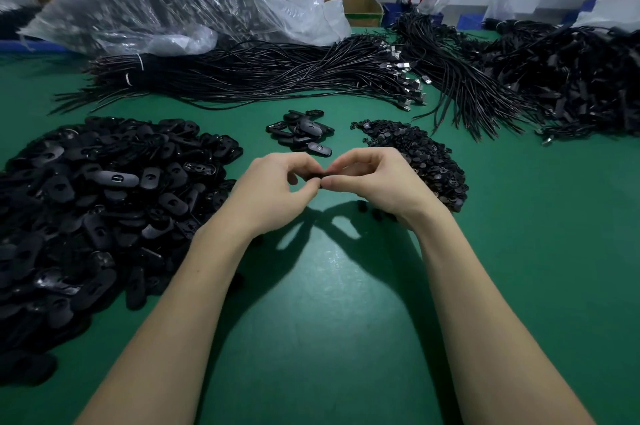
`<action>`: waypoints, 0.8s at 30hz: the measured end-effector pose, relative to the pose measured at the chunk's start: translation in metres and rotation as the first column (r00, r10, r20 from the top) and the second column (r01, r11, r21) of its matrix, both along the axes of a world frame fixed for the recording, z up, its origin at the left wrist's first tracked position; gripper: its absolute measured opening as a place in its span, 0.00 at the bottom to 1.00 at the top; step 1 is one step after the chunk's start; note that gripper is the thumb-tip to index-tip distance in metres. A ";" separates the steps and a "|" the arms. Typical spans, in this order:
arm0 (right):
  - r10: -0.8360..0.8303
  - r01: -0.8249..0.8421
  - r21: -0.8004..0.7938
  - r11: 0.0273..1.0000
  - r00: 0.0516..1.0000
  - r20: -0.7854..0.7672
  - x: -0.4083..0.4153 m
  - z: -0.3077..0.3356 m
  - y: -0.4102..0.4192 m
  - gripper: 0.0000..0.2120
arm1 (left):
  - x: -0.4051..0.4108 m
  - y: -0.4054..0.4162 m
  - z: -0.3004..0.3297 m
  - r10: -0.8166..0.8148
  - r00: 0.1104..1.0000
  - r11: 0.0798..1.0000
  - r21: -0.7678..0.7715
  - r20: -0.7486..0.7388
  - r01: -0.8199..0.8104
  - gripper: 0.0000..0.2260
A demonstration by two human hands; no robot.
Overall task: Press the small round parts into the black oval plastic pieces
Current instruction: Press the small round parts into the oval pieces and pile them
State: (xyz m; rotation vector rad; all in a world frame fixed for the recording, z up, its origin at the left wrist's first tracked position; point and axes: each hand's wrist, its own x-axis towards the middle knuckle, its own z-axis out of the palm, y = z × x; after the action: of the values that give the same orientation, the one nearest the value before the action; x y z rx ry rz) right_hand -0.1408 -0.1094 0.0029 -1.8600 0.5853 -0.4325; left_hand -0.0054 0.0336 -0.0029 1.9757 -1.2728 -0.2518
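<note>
On the left side of the green table (322, 303) lies a very big heap of black oval pieces (97, 203), and by its size I judge that most of the work is not done yet. To the right of it, in the middle, the left hand (273, 192) and the right hand (374, 182) meet above the table, fingertips touching; together they pinch one small dark piece (320, 179) between them, mostly hidden by the fingers, so I cannot tell if the round part is already pressed in. Just behind the hands there is a small group of ovals (301, 134); the nearest one shows a round part in its hole, so these seem to be the finished ones, only a few. Further right, touching the right hand's side, is the pile of small round parts (422, 154), still large. The black cables (263, 78) lie at the back.
</note>
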 end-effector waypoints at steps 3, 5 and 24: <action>-0.011 0.006 -0.080 0.997 0.998 -0.062 0.000 0.002 0.001 0.06 | 0.002 -0.001 -0.002 0.003 0.997 0.999 0.038 0.083 -0.006 0.07; -0.039 0.025 -0.149 0.989 0.995 -0.090 0.002 0.001 0.002 0.04 | 0.001 -0.002 -0.004 0.042 0.986 0.998 0.047 0.161 -0.050 0.05; -0.087 0.083 -0.369 0.926 0.996 0.005 0.011 -0.014 0.015 0.04 | 0.004 -0.002 -0.006 0.135 0.933 0.983 0.070 0.334 -0.168 0.06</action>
State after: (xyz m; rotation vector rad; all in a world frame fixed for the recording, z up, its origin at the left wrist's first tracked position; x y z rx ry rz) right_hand -0.1295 -0.0949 -0.0109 -2.2016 0.6254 -0.6242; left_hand -0.0014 0.0315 -0.0085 2.2565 -1.3217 0.0997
